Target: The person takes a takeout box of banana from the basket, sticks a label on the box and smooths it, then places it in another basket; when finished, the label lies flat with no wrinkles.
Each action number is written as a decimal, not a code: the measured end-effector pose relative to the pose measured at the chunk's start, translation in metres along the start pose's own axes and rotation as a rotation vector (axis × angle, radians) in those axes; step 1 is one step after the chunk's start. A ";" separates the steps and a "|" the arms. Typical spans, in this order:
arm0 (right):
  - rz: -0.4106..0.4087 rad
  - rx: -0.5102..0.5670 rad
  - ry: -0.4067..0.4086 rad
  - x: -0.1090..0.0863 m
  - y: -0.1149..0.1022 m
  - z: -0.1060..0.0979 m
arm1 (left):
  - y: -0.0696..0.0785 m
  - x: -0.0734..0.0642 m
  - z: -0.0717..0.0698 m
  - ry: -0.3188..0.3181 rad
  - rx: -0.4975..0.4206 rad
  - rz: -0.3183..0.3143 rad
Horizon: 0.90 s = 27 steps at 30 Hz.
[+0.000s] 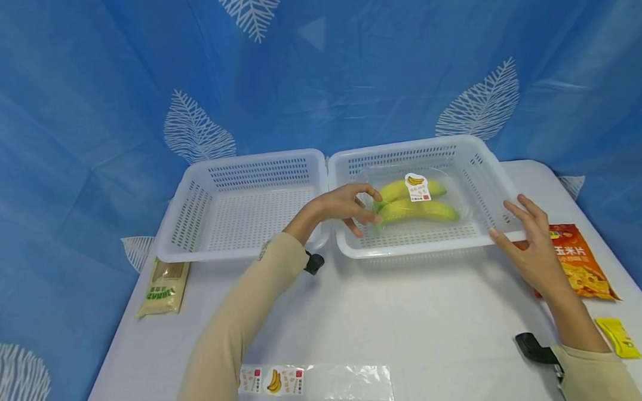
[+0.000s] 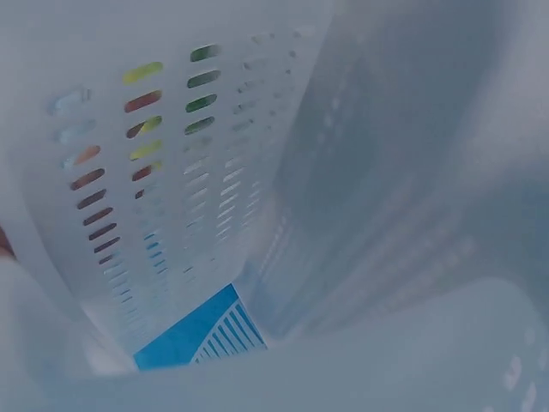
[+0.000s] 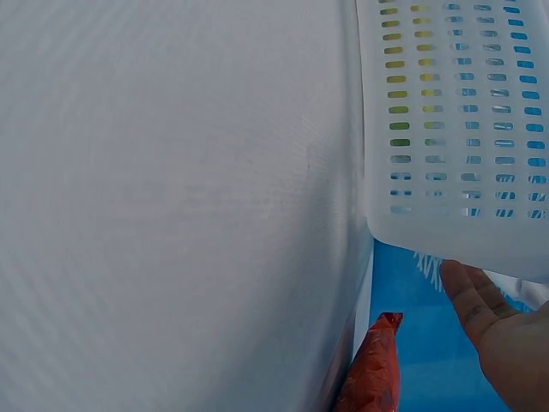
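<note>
A clear package of bananas (image 1: 418, 212) with a white banana sticker lies in the right white basket (image 1: 432, 251). My left hand (image 1: 347, 206) reaches over that basket's left side, fingers loosely bent and apart at the package's left end. Whether the fingertips touch the plastic cannot be told. At the basket's front right corner is my right hand (image 1: 534, 251), its fingers spread beside the rim; in the right wrist view its fingertips (image 3: 455, 279) are by the basket's lower edge. The left wrist view shows mostly slotted basket wall (image 2: 171, 215), with the left hand's fingers hidden.
A second white basket (image 1: 200, 258) adjoins on the left. In front of it lies a beige packet (image 1: 164, 289). A red snack bag (image 1: 584, 263) and a small yellow packet (image 1: 618, 338) lie at the right. A clear strip of banana stickers (image 1: 313, 381) lies near the front.
</note>
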State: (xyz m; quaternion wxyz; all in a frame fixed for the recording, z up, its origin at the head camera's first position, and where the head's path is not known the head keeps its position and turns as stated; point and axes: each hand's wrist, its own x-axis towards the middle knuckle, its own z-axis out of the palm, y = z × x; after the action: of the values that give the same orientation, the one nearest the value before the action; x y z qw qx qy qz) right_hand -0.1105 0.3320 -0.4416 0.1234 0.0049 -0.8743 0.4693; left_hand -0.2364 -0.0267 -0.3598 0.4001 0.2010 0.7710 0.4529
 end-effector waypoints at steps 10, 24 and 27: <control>0.009 -0.003 -0.004 0.000 -0.001 -0.001 | 0.002 -0.005 0.000 -0.047 -0.036 -0.048; 0.014 -0.009 -0.008 0.000 -0.001 -0.001 | 0.002 -0.005 -0.002 -0.063 -0.090 -0.060; 0.014 -0.013 -0.009 0.000 -0.001 -0.002 | 0.003 -0.005 -0.001 -0.065 -0.092 -0.062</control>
State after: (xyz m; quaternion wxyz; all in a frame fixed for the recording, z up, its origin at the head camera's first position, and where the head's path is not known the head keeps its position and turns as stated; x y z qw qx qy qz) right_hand -0.1098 0.3327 -0.4397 0.1163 -0.0002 -0.8780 0.4643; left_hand -0.2347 -0.0292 -0.3545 0.4474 0.1732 0.7418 0.4686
